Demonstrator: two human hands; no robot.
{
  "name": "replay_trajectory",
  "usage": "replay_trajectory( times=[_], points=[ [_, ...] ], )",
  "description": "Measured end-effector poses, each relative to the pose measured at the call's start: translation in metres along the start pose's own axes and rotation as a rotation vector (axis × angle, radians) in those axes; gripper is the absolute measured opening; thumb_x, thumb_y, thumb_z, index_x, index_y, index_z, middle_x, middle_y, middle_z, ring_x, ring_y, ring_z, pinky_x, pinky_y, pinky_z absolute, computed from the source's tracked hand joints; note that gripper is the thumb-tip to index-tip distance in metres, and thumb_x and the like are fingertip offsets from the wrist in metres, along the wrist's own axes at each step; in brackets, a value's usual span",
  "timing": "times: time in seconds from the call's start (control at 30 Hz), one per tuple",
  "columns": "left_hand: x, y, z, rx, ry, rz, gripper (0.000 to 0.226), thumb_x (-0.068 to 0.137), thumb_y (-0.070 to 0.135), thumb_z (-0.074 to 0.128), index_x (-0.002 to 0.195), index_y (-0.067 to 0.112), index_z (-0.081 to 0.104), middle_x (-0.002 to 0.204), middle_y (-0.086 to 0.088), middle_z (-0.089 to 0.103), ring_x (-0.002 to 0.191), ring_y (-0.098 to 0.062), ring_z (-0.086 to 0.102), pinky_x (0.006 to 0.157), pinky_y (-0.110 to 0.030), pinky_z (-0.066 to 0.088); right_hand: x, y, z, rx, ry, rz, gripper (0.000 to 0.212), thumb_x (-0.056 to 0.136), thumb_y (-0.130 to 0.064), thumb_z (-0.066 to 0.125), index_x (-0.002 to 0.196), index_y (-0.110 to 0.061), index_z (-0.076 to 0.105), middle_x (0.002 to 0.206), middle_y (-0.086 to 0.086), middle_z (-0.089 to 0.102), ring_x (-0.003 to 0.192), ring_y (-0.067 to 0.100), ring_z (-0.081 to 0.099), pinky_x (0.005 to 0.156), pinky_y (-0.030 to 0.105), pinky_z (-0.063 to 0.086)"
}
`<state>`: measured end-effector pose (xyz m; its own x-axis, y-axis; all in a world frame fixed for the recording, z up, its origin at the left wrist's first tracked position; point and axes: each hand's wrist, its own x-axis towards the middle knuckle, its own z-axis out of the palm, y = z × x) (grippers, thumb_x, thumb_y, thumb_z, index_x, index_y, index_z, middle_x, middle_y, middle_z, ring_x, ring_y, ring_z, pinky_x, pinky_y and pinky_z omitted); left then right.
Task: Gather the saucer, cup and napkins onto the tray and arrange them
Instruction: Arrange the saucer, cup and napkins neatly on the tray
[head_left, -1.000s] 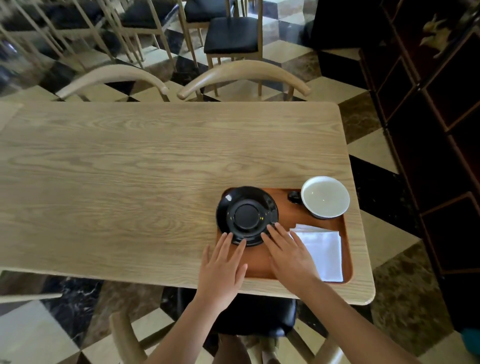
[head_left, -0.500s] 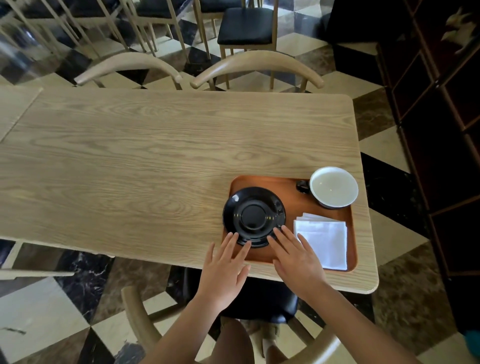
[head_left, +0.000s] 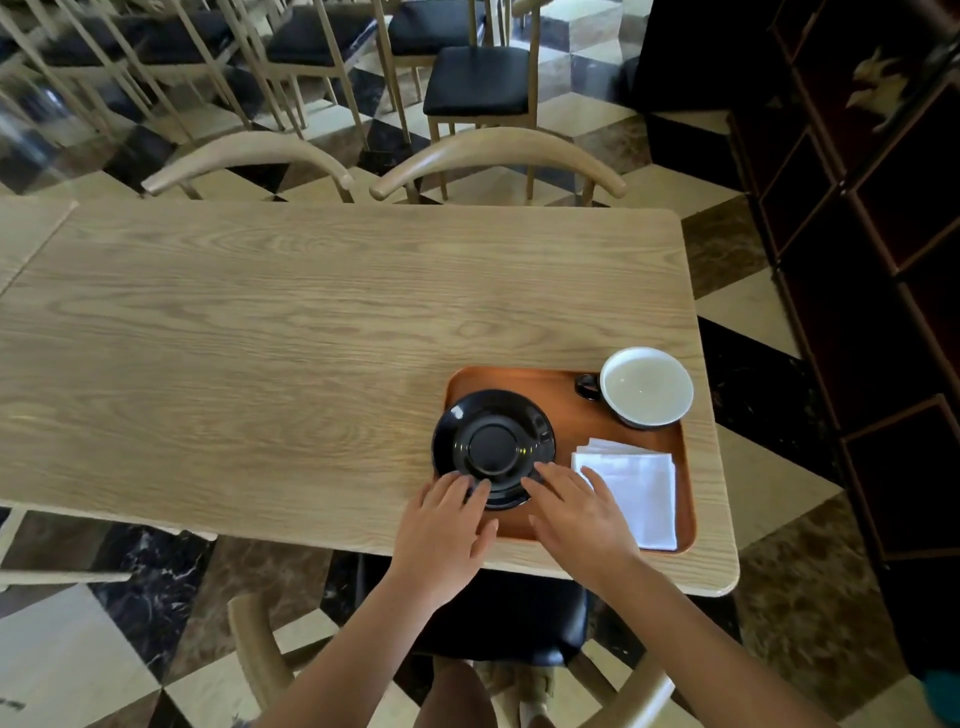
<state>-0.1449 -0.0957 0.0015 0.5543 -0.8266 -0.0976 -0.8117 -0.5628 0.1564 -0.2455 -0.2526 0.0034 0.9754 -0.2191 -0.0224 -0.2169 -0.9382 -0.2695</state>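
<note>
Light oak table (head_left: 260, 332), 2 curved-back chairs (head_left: 498, 150) beyond it, checkered marble floor (head_left: 753, 306), dark shelving (head_left: 883, 234) right.

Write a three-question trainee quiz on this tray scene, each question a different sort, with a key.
1. True or false: the cup stands on the black saucer.
2. Which item lies nearest the tray's right front corner? A) the saucer B) the napkins C) the cup
3. Fill in: the fingertips of the left hand and the right hand rest on the near rim of the ____.

Key:
1. False; the cup stands apart at the tray's far right corner.
2. B
3. saucer
</note>
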Motion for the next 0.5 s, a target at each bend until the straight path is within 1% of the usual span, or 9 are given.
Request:
replay_trajectory(
  times=[0.03,0.07,0.1,0.17,0.23,0.33,0.4,0.5],
  points=[
    [0.010,0.004,-0.006,-0.026,0.087,0.034,0.044,0.089,0.038,0.045,0.124,0.013,0.054,0.119,-0.006,0.063,0.116,-0.022,0.055,0.094,-0.039,0.046,0.002,0.005,-0.008,0.034,0.108,0.002,0.037,0.071,-0.016,0.077,0.107,-0.012,0.067,0.109,0.011,0.069,0.101,0.025,0.065,0.091,0.046,0.049],
    [0.024,0.009,-0.012,-0.047,0.175,0.072,0.042,0.086,0.036,0.046,0.118,0.012,0.058,0.111,-0.006,0.067,0.108,-0.022,0.060,0.088,-0.037,0.050,0.004,0.014,-0.016,0.061,0.202,0.021,0.035,0.067,-0.012,0.080,0.101,-0.011,0.069,0.101,0.011,0.071,0.091,0.026,0.068,0.085,0.044,0.052],
    [0.039,0.014,-0.018,-0.057,0.247,0.105,0.041,0.085,0.036,0.047,0.114,0.011,0.061,0.105,-0.006,0.068,0.102,-0.023,0.063,0.084,-0.037,0.051,0.007,0.024,-0.025,0.080,0.268,0.059,0.034,0.066,-0.010,0.080,0.098,-0.009,0.070,0.098,0.012,0.071,0.086,0.029,0.068,0.081,0.043,0.053],
    [0.071,0.029,-0.028,-0.054,0.315,0.135,0.037,0.083,0.035,0.049,0.108,0.011,0.062,0.099,-0.006,0.068,0.096,-0.024,0.064,0.079,-0.037,0.052,0.011,0.052,-0.041,0.105,0.347,0.194,0.033,0.069,-0.007,0.078,0.100,-0.006,0.068,0.102,0.015,0.070,0.087,0.034,0.066,0.077,0.044,0.053],
    [0.102,0.048,-0.033,-0.067,0.307,0.111,0.034,0.083,0.036,0.052,0.104,0.011,0.061,0.097,-0.006,0.067,0.092,-0.026,0.063,0.076,-0.038,0.050,0.013,0.081,-0.051,0.130,0.342,0.387,0.036,0.076,-0.009,0.072,0.110,-0.005,0.063,0.117,0.019,0.063,0.098,0.039,0.061,0.079,0.047,0.051],
    [0.142,0.072,-0.031,-0.160,0.207,0.012,0.043,0.084,0.041,0.053,0.115,0.011,0.055,0.106,-0.008,0.066,0.099,-0.029,0.059,0.079,-0.040,0.047,0.019,0.114,-0.057,0.195,0.256,0.602,0.046,0.085,-0.017,0.062,0.128,-0.008,0.047,0.136,0.016,0.045,0.117,0.037,0.045,0.087,0.047,0.046],
    [0.161,0.080,-0.025,-0.185,0.183,0.004,0.047,0.083,0.042,0.055,0.119,0.012,0.051,0.112,-0.007,0.064,0.103,-0.028,0.058,0.080,-0.039,0.044,0.024,0.126,-0.057,0.231,0.213,0.642,0.051,0.087,-0.019,0.059,0.133,-0.012,0.040,0.141,0.012,0.040,0.121,0.033,0.042,0.089,0.045,0.045],
    [0.175,0.085,-0.015,-0.158,0.168,0.058,0.046,0.082,0.042,0.055,0.119,0.016,0.049,0.111,-0.005,0.063,0.101,-0.026,0.058,0.079,-0.036,0.043,0.030,0.135,-0.054,0.319,0.192,0.655,0.053,0.087,-0.018,0.058,0.135,-0.014,0.037,0.138,0.010,0.046,0.116,0.032,0.048,0.087,0.041,0.046]
  ],
)
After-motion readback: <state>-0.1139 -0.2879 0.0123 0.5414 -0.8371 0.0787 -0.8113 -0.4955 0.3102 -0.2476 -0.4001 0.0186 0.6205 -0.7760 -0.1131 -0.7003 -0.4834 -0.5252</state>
